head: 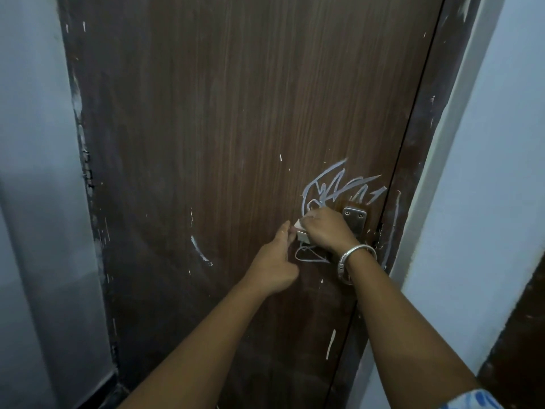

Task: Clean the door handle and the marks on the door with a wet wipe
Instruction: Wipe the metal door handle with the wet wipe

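A brown wooden door fills the head view. White chalk-like scribbles run above and below the metal handle plate near the door's right edge. My right hand, a silver bangle on its wrist, curls over the handle lever, and a white wet wipe sticks out at its fingers. The lever itself is mostly hidden under that hand. My left hand reaches up from below with straight fingers touching the wipe's left end.
More white marks show on the door: a curved stroke left of the hands and a short streak lower down. The dark door frame and a pale wall stand on the right, another pale wall on the left.
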Available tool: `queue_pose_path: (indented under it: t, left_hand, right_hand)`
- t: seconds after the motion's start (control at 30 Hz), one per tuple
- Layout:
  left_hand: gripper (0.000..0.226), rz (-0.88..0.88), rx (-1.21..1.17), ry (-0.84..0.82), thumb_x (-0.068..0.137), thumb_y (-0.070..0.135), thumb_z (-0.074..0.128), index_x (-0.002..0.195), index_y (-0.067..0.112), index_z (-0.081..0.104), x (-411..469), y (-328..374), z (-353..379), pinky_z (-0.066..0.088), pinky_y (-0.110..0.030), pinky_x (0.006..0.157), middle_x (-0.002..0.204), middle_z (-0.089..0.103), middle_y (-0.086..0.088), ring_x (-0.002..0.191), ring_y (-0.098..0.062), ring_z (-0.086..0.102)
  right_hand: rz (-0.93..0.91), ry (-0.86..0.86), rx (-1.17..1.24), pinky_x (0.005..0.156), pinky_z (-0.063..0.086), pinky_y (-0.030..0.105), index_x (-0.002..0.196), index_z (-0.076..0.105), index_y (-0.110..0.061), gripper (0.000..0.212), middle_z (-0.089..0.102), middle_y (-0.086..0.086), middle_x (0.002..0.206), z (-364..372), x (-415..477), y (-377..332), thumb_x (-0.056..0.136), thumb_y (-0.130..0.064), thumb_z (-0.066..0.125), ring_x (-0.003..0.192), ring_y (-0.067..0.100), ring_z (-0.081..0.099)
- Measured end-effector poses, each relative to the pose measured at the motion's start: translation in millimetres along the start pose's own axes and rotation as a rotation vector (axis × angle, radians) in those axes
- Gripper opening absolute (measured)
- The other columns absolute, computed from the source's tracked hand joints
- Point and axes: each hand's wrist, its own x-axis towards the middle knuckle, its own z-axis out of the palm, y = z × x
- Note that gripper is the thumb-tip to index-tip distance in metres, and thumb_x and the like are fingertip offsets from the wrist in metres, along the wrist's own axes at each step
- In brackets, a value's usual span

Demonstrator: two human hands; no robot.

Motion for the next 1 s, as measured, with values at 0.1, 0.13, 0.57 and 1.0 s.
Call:
queue_pose_path:
  t: [0.1, 0.13, 0.57, 1.0]
  left_hand:
    - [0.093, -0.014, 0.026, 0.016, 0.077, 0.006, 0.057, 0.149, 0.023, 0.000, -1.0, 1.9, 2.7, 0.041, -0.032, 0.096, 0.146, 0.040, -0.003, 0.128, -0.020, 0.043]
    - [0.093, -0.022, 0.024, 0.012, 0.077, 0.006, 0.057, 0.149, 0.022, 0.000, -1.1, 2.6, 2.8, 0.040, -0.034, 0.099, 0.145, 0.041, -0.005, 0.129, -0.021, 0.042]
    - [0.094, -0.034, 0.040, -0.023, 0.073, 0.005, 0.053, 0.148, 0.029, 0.001, -6.6, 12.5, 3.1, 0.052, -0.036, 0.074, 0.137, 0.048, -0.005, 0.096, -0.017, 0.062]
    - [0.089, -0.044, 0.144, -0.005, 0.077, 0.009, 0.055, 0.146, 0.032, 0.004, -8.4, 18.6, 6.9, 0.039, -0.015, 0.057, 0.081, 0.050, 0.016, 0.074, -0.003, 0.055]
  right_hand:
    - [-0.024, 0.031, 0.051, 0.058, 0.030, 0.029, 0.075, 0.060, -0.003, 0.027, 0.060, 0.011, 0.077, 3.6, -5.7, 4.0, 0.090, -0.016, 0.042, 0.078, 0.028, 0.058]
    - [-0.043, 0.056, 0.034, 0.055, 0.028, 0.029, 0.069, 0.059, -0.005, 0.031, 0.057, 0.008, 0.070, 6.7, -6.8, 3.4, 0.090, -0.019, 0.041, 0.072, 0.026, 0.056]
    - [-0.090, 0.084, 0.033, 0.079, 0.049, 0.035, 0.104, 0.064, -0.015, 0.020, 0.067, 0.008, 0.103, 3.4, -4.1, 10.8, 0.090, -0.015, 0.051, 0.091, 0.023, 0.061]
    - [-0.114, 0.008, -0.046, 0.066, 0.042, 0.036, 0.067, 0.061, -0.006, 0.029, 0.065, 0.014, 0.080, -0.6, -7.6, 2.1, 0.087, -0.017, 0.043, 0.077, 0.030, 0.058]
